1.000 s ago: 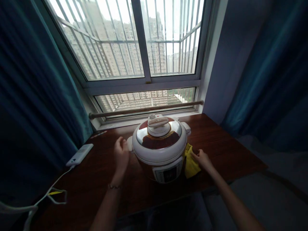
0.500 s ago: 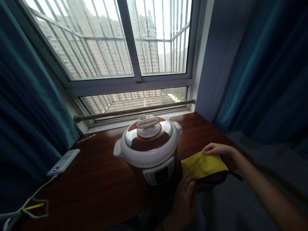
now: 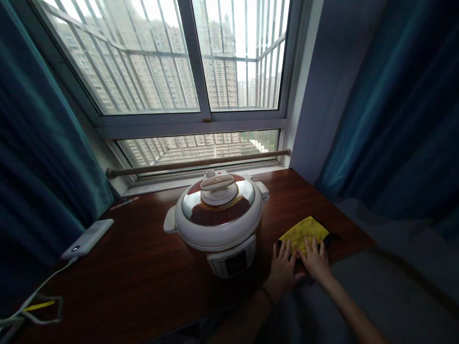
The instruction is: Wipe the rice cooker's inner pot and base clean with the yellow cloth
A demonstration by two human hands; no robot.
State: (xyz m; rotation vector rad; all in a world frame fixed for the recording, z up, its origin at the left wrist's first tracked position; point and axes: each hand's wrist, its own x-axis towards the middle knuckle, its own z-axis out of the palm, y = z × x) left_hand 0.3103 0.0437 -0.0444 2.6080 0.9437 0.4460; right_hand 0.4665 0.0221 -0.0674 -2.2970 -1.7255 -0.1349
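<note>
A yellow cloth [image 3: 304, 230] with a dark underside lies folded on the wooden table, to the right of the pressure cooker. My left hand [image 3: 283, 267] rests at its near left edge, fingers spread and pointing away from me. Flat on the cloth's near right part lies my right hand [image 3: 315, 258], its fingers also apart. The two hands are close together, thumbs near each other. The white and brown electric pressure cooker [image 3: 218, 224] stands upright with its lid on; neither hand touches it.
The brown table [image 3: 143, 267] reaches to the window sill. A white device [image 3: 88, 239] with a cable [image 3: 46, 286] lies at the left, beside a blue curtain [image 3: 46, 143]. A rail [image 3: 201, 164] runs across the window. The table's right edge is just beyond the cloth.
The cloth has gone from being held up at the table's near edge to lying on the tabletop. Both hands have moved onto it and their fingers have spread.
</note>
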